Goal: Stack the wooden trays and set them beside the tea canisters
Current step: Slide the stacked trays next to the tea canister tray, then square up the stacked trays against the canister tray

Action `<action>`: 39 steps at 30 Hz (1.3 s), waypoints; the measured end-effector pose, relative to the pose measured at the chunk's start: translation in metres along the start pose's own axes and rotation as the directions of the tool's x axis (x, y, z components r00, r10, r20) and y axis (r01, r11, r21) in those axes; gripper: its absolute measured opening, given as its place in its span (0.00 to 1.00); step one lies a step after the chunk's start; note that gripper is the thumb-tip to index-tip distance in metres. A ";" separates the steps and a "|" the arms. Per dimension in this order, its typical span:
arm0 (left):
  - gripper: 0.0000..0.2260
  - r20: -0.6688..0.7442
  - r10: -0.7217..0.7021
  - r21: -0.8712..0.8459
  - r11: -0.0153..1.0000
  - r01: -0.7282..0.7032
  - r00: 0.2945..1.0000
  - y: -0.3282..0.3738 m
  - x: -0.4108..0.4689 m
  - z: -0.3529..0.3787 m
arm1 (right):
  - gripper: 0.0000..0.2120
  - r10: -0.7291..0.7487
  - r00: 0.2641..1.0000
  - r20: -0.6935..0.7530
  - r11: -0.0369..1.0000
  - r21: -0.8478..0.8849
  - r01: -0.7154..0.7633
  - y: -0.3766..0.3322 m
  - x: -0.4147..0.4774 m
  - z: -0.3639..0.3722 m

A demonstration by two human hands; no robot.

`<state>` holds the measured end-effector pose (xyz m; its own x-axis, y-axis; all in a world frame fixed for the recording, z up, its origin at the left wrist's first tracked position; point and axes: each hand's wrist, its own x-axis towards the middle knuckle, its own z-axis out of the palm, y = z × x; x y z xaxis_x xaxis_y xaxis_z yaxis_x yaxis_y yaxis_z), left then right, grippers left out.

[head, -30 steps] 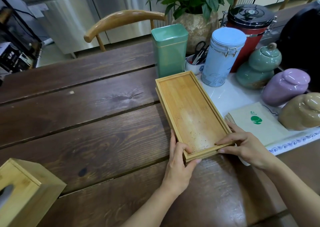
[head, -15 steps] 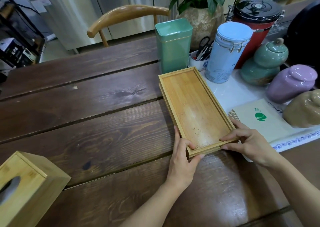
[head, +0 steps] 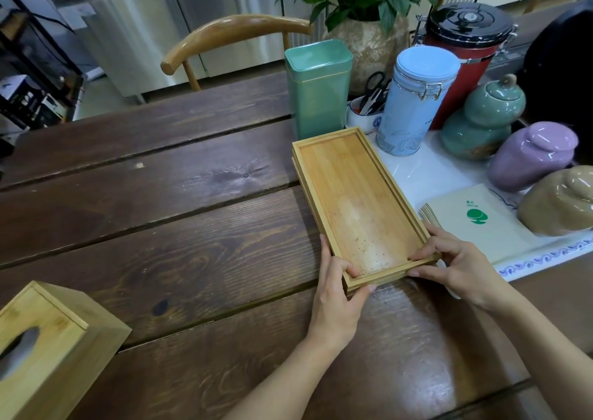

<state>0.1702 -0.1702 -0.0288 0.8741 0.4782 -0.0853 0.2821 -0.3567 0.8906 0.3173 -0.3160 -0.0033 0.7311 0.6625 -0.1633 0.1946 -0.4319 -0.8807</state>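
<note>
Two light bamboo trays lie stacked (head: 356, 195) on the dark plank table (head: 167, 214), the upper one sitting slightly askew on the lower. The stack's far end nearly touches a green square tea tin (head: 316, 94) and a pale blue clip-lid canister (head: 414, 99). My left hand (head: 337, 288) grips the stack's near left corner, thumb inside the rim. On the near right corner my right hand (head: 455, 262) pinches both trays' edges.
A red canister with black lid (head: 465, 44), a green gourd jar (head: 484, 118), a purple jar (head: 532, 155) and a tan jar (head: 561, 201) stand on a white mat at right, with paper napkins (head: 475, 220). A bamboo tissue box (head: 48, 346) sits near left. Behind are a chair (head: 237, 33) and a potted plant (head: 362, 9).
The stacked trays slid a little farther toward the canisters with both hands still holding the near end; my view also shifted slightly.
</note>
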 end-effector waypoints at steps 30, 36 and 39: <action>0.34 -0.781 -0.548 -0.363 0.788 0.497 0.299 -0.077 -0.154 -0.310 | 0.31 -0.074 0.874 0.480 0.994 -0.039 0.106 -0.216 0.013 0.311; 0.19 -0.350 -0.819 -0.807 0.510 0.297 0.455 -0.095 -0.166 -0.309 | 0.31 0.077 0.826 0.558 0.994 -0.109 -0.020 -0.234 0.009 0.370; 0.20 -0.362 -0.793 -0.802 0.533 0.269 0.491 -0.100 -0.172 -0.312 | 0.23 0.158 0.805 0.572 0.987 -0.059 -0.152 -0.240 -0.006 0.376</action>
<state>-0.1320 0.0338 0.0362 0.0622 0.8079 -0.5860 0.0681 0.5824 0.8101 0.0205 0.0143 0.0421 0.2454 0.8151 -0.5247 0.1192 -0.5625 -0.8181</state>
